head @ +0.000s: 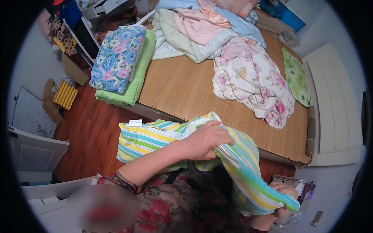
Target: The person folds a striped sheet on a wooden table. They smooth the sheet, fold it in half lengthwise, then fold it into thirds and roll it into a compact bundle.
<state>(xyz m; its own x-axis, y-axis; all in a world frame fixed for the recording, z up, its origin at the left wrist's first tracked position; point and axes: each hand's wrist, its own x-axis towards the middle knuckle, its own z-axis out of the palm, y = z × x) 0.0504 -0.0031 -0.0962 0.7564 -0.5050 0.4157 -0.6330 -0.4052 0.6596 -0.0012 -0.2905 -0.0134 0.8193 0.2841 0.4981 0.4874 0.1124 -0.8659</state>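
Note:
A striped fabric cover (148,142) in yellow, green, blue and white spans the space before my body, off the near edge of the bed. Its left part looks bulky and bears a small white tag (135,123). Along its upper side runs a white-trimmed edge, which may be an opening. My left hand (209,139) grips the bunched cloth near the middle, fingers partly hidden in the folds. At the lower right, my right hand (283,195) pinches the far corner, so the cloth stretches between both hands.
A bed with a woven mat (180,87) lies ahead. On it rest a folded blue floral quilt (116,58), a green folded blanket (142,67), rumpled bedding (189,32), a pink-flowered sheet (253,78) and a green pillow cover (295,78). A white door (38,151) stands left.

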